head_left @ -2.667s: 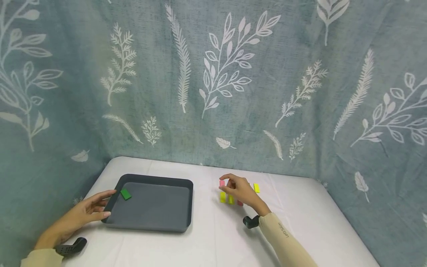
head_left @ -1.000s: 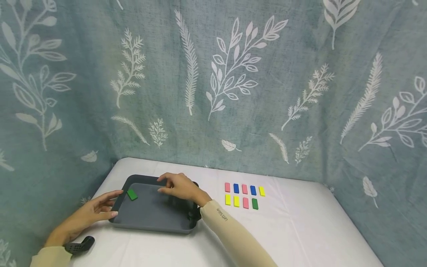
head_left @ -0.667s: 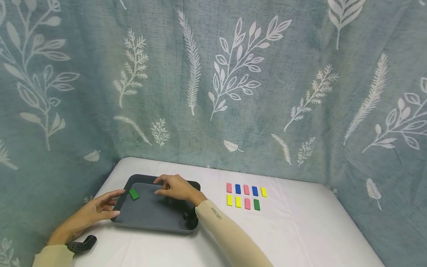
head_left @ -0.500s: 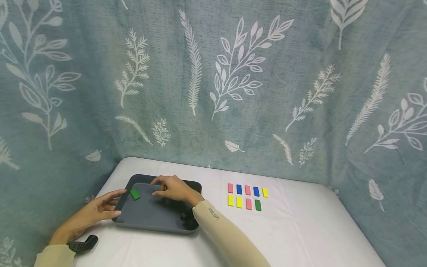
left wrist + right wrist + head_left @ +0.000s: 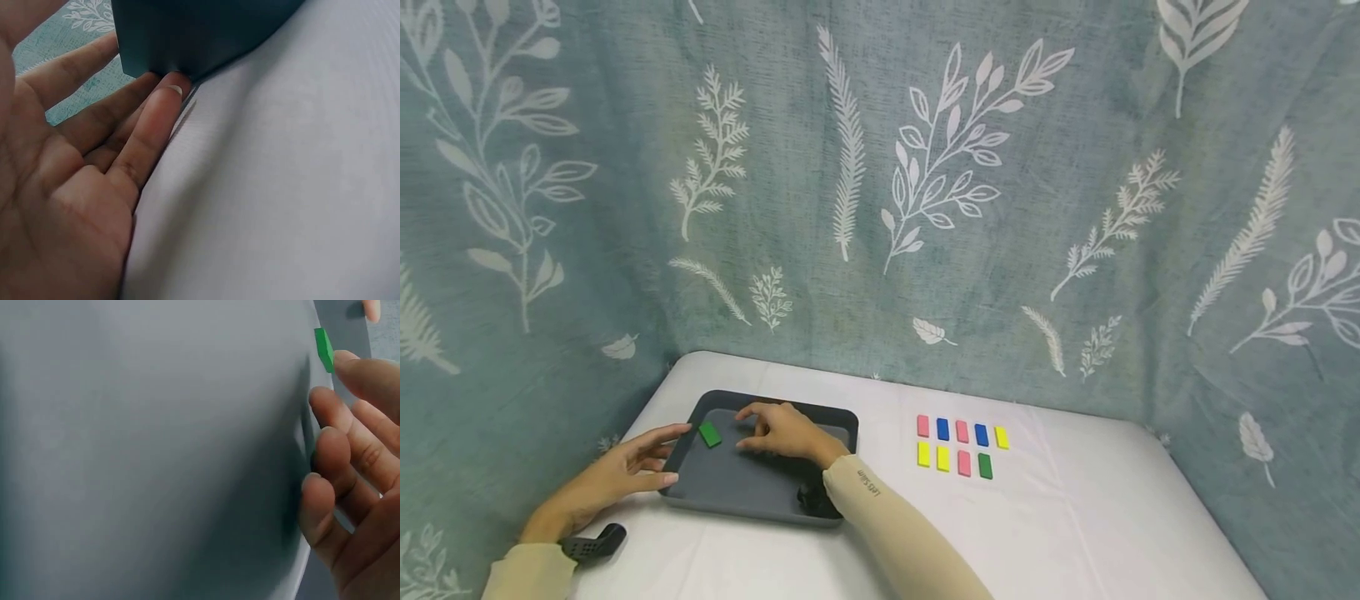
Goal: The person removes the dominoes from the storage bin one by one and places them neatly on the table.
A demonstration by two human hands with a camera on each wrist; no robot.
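In the head view, a grey tray (image 5: 752,496) stands at the left of the table, with a green block (image 5: 710,434) lying inside near its left wall. My right hand (image 5: 782,432) is over the tray, just right of that block, thumb and index finger spread with nothing visible between them. In the right wrist view the green block (image 5: 324,350) appears beyond the fingertips, a small visual gap from the thumb. My left hand (image 5: 613,479) is at the tray's left side; in the left wrist view its fingertips (image 5: 172,87) touch the tray's outer wall (image 5: 187,37).
Right of the tray, several small pink, blue, yellow and green blocks (image 5: 963,431) lie in two rows on the white-covered table (image 5: 1075,517). A patterned teal curtain (image 5: 880,317) rises behind and at both sides.
My right hand has moved left from above the rows of blocks to over the tray, close to the green block. The left hand stays at the tray's edge; the head view has shifted slightly.
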